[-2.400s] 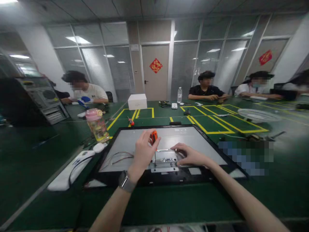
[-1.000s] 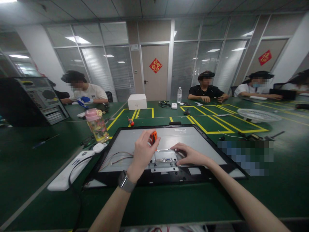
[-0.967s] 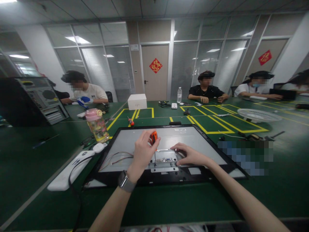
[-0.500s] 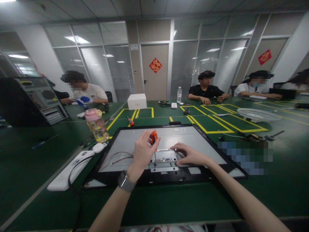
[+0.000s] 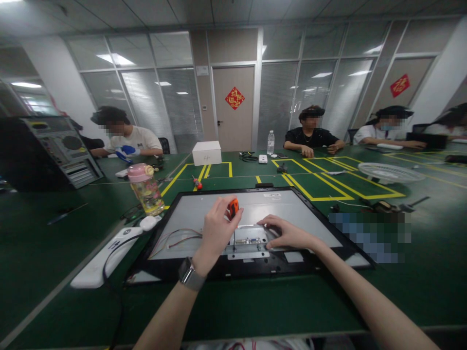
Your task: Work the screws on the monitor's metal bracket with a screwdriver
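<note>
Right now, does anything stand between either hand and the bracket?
Only the screwdriver, held in the left hand, comes between that hand and the bracket; its shaft points down to the bracket's left part. Nothing visible blocks the right hand, at the bracket's right side.

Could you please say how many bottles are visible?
2: pink-lidded bottle left of the panel; clear bottle on the far side of the table. Others may be hidden.

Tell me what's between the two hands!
In the head view, a metal bracket lies between the left hand and the right hand. The screwdriver, held in the left hand, points down there too.
</note>
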Demonstrator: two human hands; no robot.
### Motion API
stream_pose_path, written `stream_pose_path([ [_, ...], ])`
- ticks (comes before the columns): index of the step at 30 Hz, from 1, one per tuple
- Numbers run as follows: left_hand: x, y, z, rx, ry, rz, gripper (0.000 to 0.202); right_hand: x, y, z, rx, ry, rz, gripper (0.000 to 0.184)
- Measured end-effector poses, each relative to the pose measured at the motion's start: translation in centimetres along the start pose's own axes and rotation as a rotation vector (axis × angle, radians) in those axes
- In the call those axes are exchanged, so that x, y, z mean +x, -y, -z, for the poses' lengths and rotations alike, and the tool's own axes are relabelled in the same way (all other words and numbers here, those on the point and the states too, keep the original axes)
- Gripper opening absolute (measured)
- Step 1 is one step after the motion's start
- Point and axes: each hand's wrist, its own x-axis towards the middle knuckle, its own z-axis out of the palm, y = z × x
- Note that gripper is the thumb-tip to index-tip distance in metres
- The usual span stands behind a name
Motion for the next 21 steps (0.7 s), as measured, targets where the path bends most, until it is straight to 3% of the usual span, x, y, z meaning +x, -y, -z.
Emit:
stream_pose_path([
  [8, -0.5, -0.1, -0.2, -0.295, 0.047, 0.126, 0.023, 0.1, -0.5, -0.2, 0.013, -0.004, 0.020, 0.069],
  [15, 0.6, 0.1, 0.4, -0.309, -0.078, 0.147, 0.007, 0.1, -0.3, -0.1, 0.023, 0.004, 0.002, 0.067],
  [21, 1.0, 0.4, 1.2, -0.501, 0.006, 0.272, 0.022, 0.1, -0.4, -0.1, 0.002, 0.005, -0.010, 0.069],
])
